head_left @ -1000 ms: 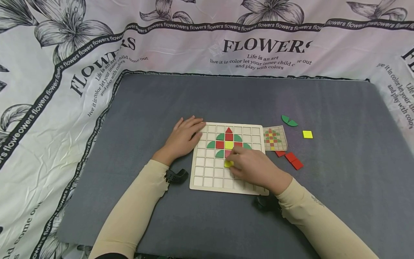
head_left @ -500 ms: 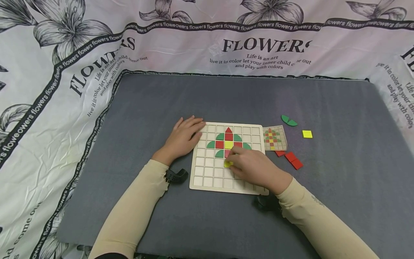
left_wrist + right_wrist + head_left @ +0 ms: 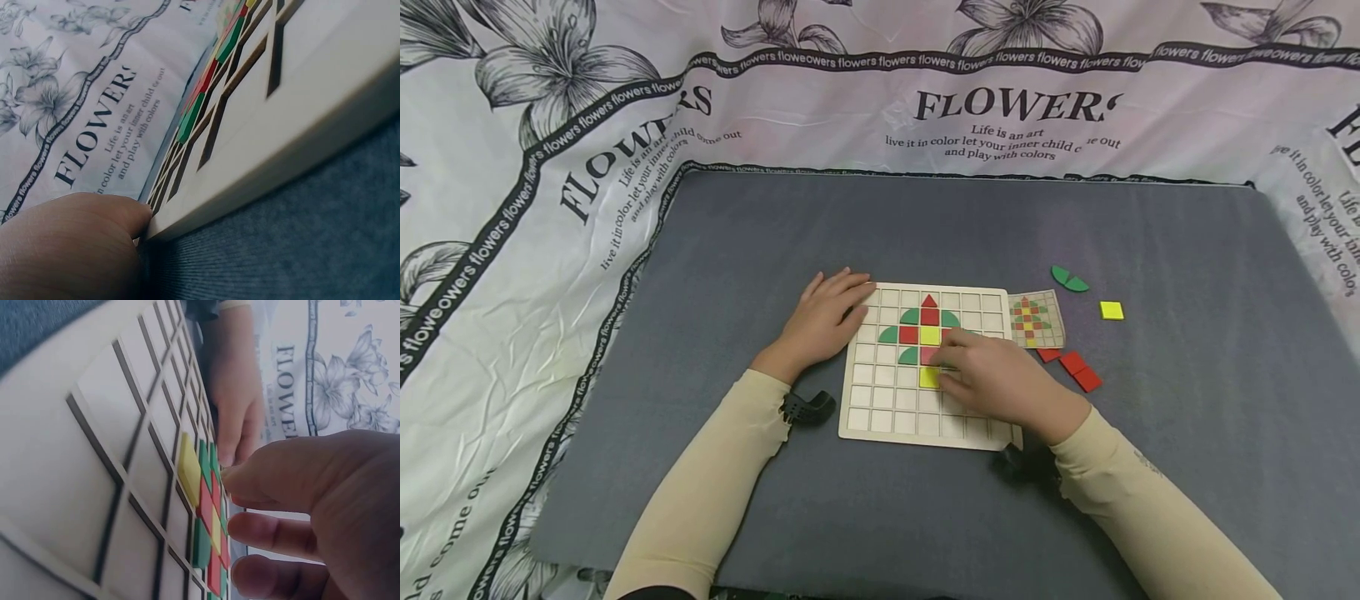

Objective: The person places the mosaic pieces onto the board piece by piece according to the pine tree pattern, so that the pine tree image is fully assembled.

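Note:
A pale grid board (image 3: 880, 421) lies on the grey table, with red, yellow and green tiles set in a tree-like pattern. My left hand (image 3: 826, 321) rests at its upper left edge, fingers stretched out and touching the rim. My right hand (image 3: 1000, 375) hovers over the board's right half with loosely bent fingers. Beside its fingertips is a yellow square tile (image 3: 928, 377), in a cell below a red tile (image 3: 927, 356). Nothing shows between the thumb and fingers in the right wrist view, where the yellow tile (image 3: 189, 469) lies apart from them. The hand hides several cells.
A small pattern card (image 3: 1037, 320) lies against the board's right side. Near it are loose red tiles (image 3: 1081, 371), a yellow square (image 3: 1112, 311) and two green quarter-round pieces (image 3: 1070, 279). A printed flower cloth (image 3: 820, 117) borders the table.
My right hand has let go of the yellow tile and drawn slightly to the right, so more of the tile shows. My left hand has stayed in place.

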`<move>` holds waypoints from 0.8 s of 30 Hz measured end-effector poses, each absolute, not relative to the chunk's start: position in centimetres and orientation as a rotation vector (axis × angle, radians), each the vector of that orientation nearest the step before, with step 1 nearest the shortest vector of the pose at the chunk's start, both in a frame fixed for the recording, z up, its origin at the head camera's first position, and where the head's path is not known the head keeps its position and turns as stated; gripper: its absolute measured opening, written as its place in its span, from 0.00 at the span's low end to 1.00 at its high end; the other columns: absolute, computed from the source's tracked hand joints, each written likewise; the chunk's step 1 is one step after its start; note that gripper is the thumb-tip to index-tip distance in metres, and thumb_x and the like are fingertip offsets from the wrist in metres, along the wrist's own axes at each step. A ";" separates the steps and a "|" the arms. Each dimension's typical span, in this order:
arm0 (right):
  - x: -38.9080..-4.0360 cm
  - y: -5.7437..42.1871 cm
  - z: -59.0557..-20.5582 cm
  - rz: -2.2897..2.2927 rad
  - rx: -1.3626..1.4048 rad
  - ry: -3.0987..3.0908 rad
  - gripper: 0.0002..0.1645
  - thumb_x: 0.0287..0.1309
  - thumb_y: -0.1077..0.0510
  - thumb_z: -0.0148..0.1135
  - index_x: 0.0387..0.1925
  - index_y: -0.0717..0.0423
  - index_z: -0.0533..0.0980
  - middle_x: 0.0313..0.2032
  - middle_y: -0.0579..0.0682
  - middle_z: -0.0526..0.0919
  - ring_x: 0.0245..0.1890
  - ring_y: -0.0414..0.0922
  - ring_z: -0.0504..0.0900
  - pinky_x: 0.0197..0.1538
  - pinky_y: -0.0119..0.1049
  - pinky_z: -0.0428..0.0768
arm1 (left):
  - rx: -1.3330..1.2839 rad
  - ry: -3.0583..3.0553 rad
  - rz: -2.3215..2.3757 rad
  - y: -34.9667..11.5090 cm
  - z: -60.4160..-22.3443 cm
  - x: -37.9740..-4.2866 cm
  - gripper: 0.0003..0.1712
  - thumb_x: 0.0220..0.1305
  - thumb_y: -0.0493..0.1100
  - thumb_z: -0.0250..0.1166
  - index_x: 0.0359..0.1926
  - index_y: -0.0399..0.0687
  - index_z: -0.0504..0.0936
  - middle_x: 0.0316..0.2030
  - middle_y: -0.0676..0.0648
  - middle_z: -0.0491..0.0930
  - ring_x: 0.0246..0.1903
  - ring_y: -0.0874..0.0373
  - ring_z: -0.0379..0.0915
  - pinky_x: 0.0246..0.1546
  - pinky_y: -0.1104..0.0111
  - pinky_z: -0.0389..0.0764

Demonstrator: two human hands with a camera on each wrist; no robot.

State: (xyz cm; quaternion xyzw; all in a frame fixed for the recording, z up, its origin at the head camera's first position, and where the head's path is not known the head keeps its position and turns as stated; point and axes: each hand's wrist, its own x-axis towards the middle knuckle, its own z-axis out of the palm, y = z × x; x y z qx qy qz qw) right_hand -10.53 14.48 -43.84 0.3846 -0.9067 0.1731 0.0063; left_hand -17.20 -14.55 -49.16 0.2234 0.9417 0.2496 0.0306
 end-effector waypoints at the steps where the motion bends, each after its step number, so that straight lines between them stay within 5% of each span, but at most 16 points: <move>1: -10.6 14.6 -43.8 0.551 1.193 -2.847 0.09 0.59 0.60 0.73 0.43 0.52 0.89 0.39 0.46 0.84 0.28 0.38 0.80 0.30 0.34 0.81 | 0.687 2.903 0.768 -14.6 -49.1 -17.2 0.28 0.84 0.52 0.51 0.79 0.54 0.70 0.78 0.49 0.64 0.82 0.50 0.48 0.83 0.51 0.36; 24: -11.0 19.4 -42.8 0.545 0.947 -3.006 0.08 0.64 0.58 0.70 0.43 0.53 0.89 0.42 0.48 0.86 0.36 0.44 0.84 0.35 0.45 0.84 | 0.715 2.911 0.769 -14.6 -49.4 -17.2 0.28 0.85 0.52 0.50 0.78 0.54 0.70 0.78 0.49 0.65 0.82 0.50 0.48 0.83 0.50 0.37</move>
